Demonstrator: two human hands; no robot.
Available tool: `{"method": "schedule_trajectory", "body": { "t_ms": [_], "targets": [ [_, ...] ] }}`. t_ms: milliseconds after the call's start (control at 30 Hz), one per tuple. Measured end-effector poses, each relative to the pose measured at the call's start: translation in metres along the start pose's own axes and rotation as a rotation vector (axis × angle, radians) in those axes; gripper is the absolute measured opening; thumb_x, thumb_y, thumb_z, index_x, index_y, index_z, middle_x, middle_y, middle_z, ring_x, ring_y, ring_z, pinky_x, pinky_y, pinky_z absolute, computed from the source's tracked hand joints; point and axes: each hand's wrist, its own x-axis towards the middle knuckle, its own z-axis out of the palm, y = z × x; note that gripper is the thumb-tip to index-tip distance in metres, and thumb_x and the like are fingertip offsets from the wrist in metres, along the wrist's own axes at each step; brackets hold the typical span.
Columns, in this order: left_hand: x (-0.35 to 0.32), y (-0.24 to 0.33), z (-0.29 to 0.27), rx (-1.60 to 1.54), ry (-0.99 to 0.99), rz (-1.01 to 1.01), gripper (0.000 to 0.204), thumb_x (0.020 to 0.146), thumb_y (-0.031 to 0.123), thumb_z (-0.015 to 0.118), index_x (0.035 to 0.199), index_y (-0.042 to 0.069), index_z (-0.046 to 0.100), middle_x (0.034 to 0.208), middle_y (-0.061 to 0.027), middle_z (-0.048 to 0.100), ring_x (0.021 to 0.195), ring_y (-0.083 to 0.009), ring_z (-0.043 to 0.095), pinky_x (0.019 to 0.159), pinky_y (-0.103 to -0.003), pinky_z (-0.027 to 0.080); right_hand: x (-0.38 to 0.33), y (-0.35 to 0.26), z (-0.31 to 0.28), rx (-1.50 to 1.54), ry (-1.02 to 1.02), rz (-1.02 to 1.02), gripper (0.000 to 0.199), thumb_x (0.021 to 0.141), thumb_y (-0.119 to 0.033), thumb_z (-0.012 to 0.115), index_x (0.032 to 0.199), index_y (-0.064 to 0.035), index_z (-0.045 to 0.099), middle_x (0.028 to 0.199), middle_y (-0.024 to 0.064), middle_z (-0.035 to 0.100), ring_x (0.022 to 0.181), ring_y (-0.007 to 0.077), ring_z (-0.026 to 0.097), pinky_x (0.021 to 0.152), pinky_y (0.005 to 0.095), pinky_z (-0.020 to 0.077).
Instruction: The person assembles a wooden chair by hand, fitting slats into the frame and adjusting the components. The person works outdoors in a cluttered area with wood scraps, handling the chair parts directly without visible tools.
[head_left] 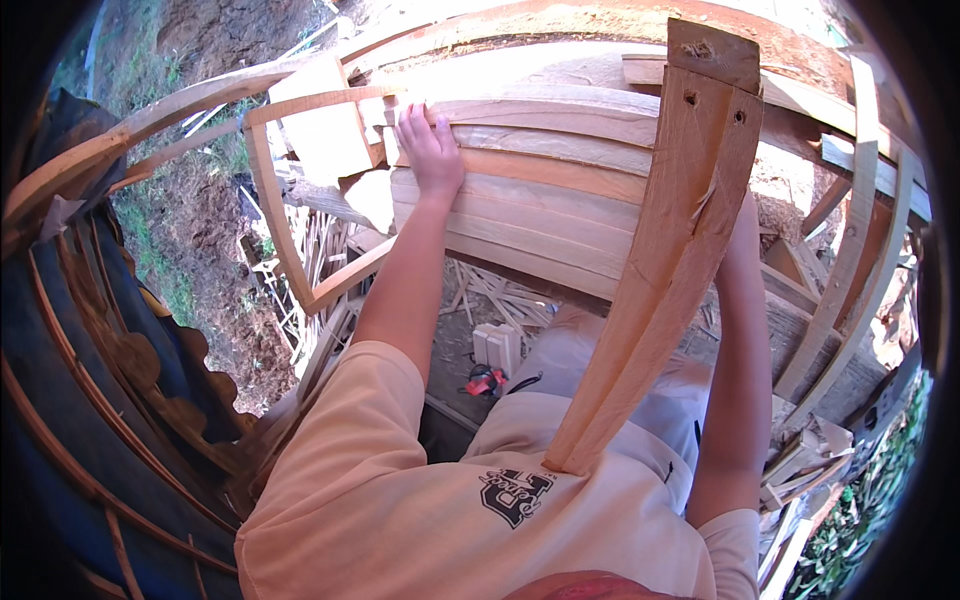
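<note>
My left hand (430, 150) rests with its fingers stretched out on the left end of several pale planks (540, 195) laid side by side. Next to its fingertips is the end of a thin wooden frame (275, 200). A long wooden beam (690, 200) rises in front of my chest, its lower end against my shirt and its far end showing bored holes. Behind the beam's right edge is my right hand (744, 235), mostly hidden; its fingers do not show, so I cannot tell whether it grips the beam.
Below the planks lie thin wood offcuts (495, 290), small pale blocks (497, 347) and a red and black object (486, 380). Curved wooden strips (845, 240) stand at the right. Dark sheeting with wooden ribs (110, 400) fills the left side. A bright board (320, 120) lies at the far left.
</note>
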Motion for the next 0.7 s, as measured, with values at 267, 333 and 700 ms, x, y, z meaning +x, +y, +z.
{"method": "schedule_trajectory", "body": {
  "t_ms": [267,333,700],
  "targets": [
    [-0.002,0.002,-0.001,0.016,0.021,-0.003,0.043,0.102,0.024,0.050,0.135,-0.004,0.046,0.140,-0.0280,0.043,0.132,-0.0463,0.037,0.114,-0.056,0.026,0.003,-0.008,-0.002,-0.148,-0.046,0.001,0.029,0.088,-0.004,0.062,0.117,-0.0003,0.064,0.130,0.0122,0.062,0.128,0.0336,0.054,0.100,0.0433,0.0502],
    [0.002,0.005,-0.001,-0.011,0.016,0.003,0.043,0.102,0.024,0.051,0.135,-0.004,0.046,0.140,-0.0277,0.043,0.132,-0.0462,0.037,0.114,-0.056,0.026,0.001,-0.002,0.001,-0.243,0.011,-0.091,0.033,0.086,-0.005,0.064,0.119,-0.0013,0.064,0.129,0.0127,0.062,0.127,0.0341,0.054,0.100,0.0444,0.0501],
    [0.001,0.006,-0.002,-0.001,0.019,-0.021,0.044,0.101,0.024,0.051,0.135,-0.004,0.046,0.140,-0.0265,0.043,0.132,-0.0457,0.037,0.114,-0.054,0.029,-0.014,0.042,0.021,0.156,-0.024,0.108,0.018,0.091,-0.008,0.065,0.107,-0.0031,0.061,0.129,0.0110,0.064,0.120,0.0280,0.060,0.101,0.0394,0.0491]
  ]
}}
